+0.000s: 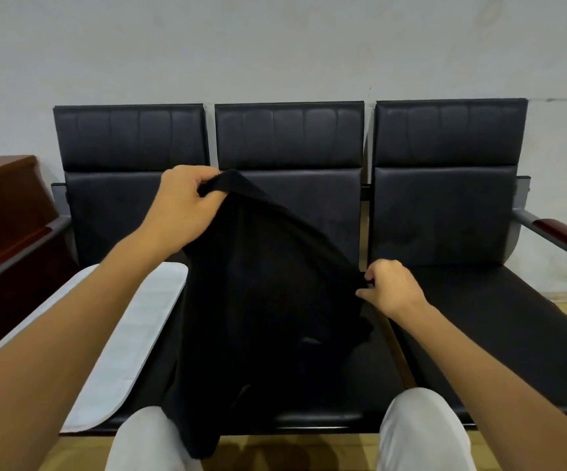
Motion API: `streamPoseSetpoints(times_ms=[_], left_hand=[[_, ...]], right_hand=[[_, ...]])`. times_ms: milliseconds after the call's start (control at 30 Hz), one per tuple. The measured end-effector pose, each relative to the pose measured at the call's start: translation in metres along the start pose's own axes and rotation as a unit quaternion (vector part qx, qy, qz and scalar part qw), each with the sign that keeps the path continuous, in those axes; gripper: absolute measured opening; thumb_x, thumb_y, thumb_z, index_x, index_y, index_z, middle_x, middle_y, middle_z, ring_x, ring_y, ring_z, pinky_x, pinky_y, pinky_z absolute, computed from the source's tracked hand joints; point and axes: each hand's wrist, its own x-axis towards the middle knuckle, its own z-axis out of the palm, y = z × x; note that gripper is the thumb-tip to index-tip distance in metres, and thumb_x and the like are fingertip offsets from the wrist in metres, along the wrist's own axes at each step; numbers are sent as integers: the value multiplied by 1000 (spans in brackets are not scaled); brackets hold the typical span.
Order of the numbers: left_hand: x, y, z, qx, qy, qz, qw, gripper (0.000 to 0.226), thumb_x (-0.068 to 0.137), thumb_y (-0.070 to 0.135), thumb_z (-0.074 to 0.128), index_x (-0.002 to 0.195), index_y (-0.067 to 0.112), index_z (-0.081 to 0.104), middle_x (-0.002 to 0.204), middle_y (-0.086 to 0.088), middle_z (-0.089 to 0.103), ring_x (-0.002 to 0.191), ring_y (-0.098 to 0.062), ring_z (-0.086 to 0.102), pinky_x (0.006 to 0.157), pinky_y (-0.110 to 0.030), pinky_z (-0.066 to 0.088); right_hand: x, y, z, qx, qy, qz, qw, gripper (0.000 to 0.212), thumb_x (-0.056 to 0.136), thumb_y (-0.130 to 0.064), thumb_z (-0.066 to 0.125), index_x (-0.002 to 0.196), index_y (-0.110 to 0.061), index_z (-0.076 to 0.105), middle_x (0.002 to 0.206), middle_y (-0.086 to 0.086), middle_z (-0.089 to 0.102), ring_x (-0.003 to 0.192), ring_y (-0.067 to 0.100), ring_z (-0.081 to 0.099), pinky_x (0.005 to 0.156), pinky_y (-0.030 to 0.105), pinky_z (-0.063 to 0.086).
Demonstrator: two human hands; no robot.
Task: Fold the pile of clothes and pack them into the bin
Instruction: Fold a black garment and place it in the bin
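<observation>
Black cloth held up over the middle seat, left hand fingers clamped on its top corner, right hand fingers pinching its lower edge, white pad on the left seat, knees below.

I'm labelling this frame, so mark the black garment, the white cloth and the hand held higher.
black garment [268,300], head view, middle of the hanging fabric.
white cloth [139,334], head view, its flat middle.
left hand [187,202], head view, back of the hand.

Looks like a waiting room or office lobby here. A row of three joined black seats lines a bare wall. A wooden desk stands left.
</observation>
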Motion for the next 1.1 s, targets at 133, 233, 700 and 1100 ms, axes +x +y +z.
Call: streamPoseSetpoints(times_ms=[133, 233, 700, 1100], left_hand=[[-2, -2, 0, 17, -68, 16, 997, 25, 91, 12, 60, 69, 2, 64, 62, -14, 59, 57, -17, 53, 56, -27, 43], [-7, 2, 3, 45, -135, 29, 989, 24, 88, 11, 65, 66, 4, 65, 57, -9, 58, 53, -14, 54, 55, -21, 44], [-25, -66, -88, 91, -115, -48, 988, 15, 91, 12, 66, 79, 9, 75, 68, -7, 70, 60, -16, 65, 57, -31, 54], [80, -160, -22, 218, -50, 16, 975, 45, 81, -16, 49, 117, 5, 64, 109, -16, 61, 103, -39, 59, 94, -49, 48]], right_hand=[[-4, -27, 21, 175, -68, -106, 976, 37, 80, -39, 80, 110, -23, 66, 110, -3, 67, 106, 13, 64, 90, 35, 55], [-11, -77, 34, 410, -187, -186, 873, 69, 76, -31, 85, 135, -32, 50, 133, -12, 53, 124, 3, 51, 102, 28, 48], [25, -33, 53, 63, -140, -138, 978, 23, 91, -12, 52, 85, -32, 63, 93, -1, 66, 92, 24, 67, 70, 34, 51], [167, 3, -87, 63, 5, -205, 977, 14, 91, 7, 61, 81, -3, 65, 81, 14, 68, 52, 5, 67, 58, 26, 56]])
